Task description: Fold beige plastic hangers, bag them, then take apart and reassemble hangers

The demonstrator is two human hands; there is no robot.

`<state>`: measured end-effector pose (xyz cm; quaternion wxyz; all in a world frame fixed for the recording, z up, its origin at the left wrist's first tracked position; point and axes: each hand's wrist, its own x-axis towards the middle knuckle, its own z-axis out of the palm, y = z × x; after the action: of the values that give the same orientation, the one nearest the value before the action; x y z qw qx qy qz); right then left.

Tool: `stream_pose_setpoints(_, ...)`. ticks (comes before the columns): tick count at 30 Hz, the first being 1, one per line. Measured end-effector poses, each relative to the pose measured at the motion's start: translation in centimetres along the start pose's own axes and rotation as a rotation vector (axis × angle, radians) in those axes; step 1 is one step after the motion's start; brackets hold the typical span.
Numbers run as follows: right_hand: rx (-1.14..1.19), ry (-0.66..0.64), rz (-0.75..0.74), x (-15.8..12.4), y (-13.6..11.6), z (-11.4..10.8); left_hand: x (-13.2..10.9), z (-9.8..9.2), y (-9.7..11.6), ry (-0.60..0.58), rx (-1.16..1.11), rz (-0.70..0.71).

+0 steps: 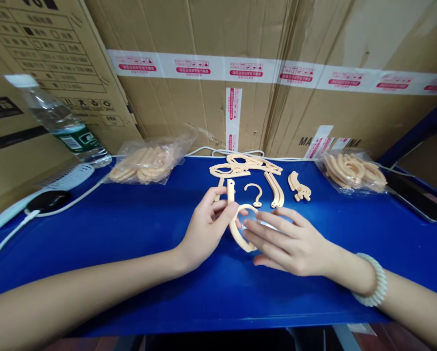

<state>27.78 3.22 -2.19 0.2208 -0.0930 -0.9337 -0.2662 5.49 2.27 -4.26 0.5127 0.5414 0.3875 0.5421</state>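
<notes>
Handling step: left hand [207, 226] pinches 1 looped piece [235, 234], grip narrow; right hand [295, 239] spread at its 3 o'clock, contact unclear. Next move likely calls for steady left hold.

Cream loop [236, 235] partly hidden, apparently behind the right hand [295, 243].

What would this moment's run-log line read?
left hand: holds beige piece | right hand: open, close to it, contact unclear | hook: on blue table, beyond hands
</notes>
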Motion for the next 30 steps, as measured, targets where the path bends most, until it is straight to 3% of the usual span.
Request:
stream_pose_setpoints(4,0.070,-0.030,0.020,0.4,-0.3,0.3,0.0,0.1,-0.2,-0.011,-0.016,0.011)
stream_pose_setpoints(7,0.118,-0.030,0.096,0.2,0.2,0.2,0.3,0.0,-0.7,0.057,0.011,0.088)
stream_pose_setpoints(9,0.111,-0.021,0.145,0.0,0.6,0.1,0.5,-0.3,-0.8,0.140,0.119,0.221)
stream_pose_setpoints(12,0.077,0.004,0.179,-0.2,1.0,0.1,0.7,-1.0,-0.5,0.224,0.501,0.584)
stream_pose_setpoints(13,0.070,0.009,0.182,-0.3,1.1,0.1,0.6,-1.1,-0.3,0.175,0.663,0.722)
stream_pose_setpoints(15,0.068,0.009,0.180,-0.3,1.1,0.3,0.5,-1.3,-0.1,-0.031,0.942,0.945)
stream_pose_setpoints(17,0.068,0.003,0.167,-0.3,0.9,0.4,0.3,-1.1,-0.2,-0.215,1.091,1.070)
stream_pose_setpoints(26,0.038,0.018,0.124,-0.3,0.1,0.5,0.2,-0.3,-1.5,-0.311,1.287,1.078)
stream_pose_setpoints(30,0.090,0.056,0.172,-0.3,0.0,0.4,0.2,-0.3,-1.3,-0.320,1.288,1.077)
